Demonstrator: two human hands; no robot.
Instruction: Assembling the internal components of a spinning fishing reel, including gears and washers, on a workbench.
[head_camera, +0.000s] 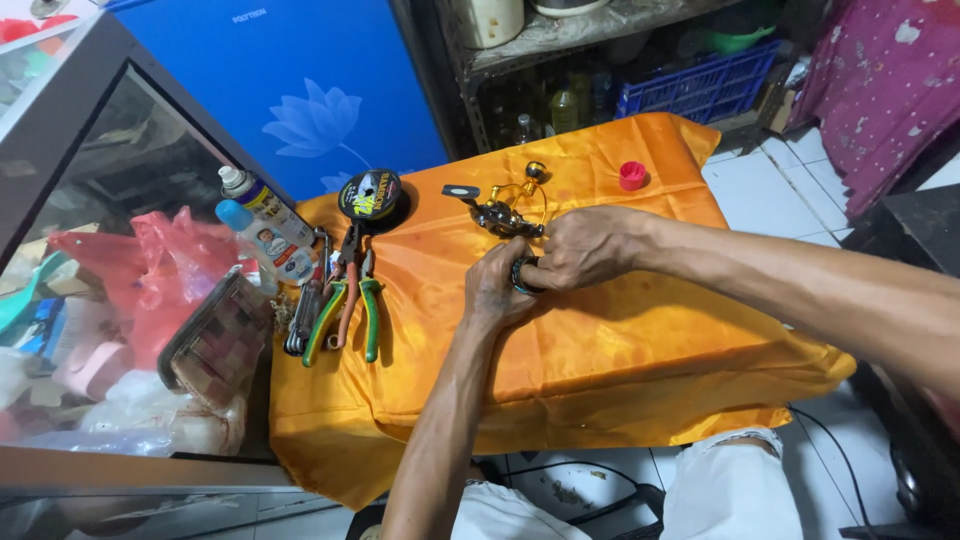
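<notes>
My work surface is a small table draped in an orange cloth (620, 350), which hangs over the front edge toward my knees; against that bright sheet small parts stand out.

Next in size are my arms, coming in from the front edge and the right side so both hands meet near the middle of the cloth. My right hand (580, 248) is closed from above around a small dark round part (524, 276), probably a reel spool, and my left hand (495, 285) pinches the same piece from below, fingers narrow and curled. Both hold it just above the cloth, so it is braced from two sides. How much of it is gripped I cannot tell, since my fingers hide most of it.

Just beyond my knuckles, toward the back edge, the fishing reel body (500, 212) lies on its side with its handle toward the left, close enough to reach.

Along the left edge the tools lie in a row with handles pointing to the front edge, ready to grab: green-handled pliers (350, 300) and a set of keys or wrenches (303, 315). At the back left corner sit a spool of line (370, 194) and two squeeze bottles (262, 225), out of the way. A red cap (632, 176) rests alone near the back right corner.
</notes>
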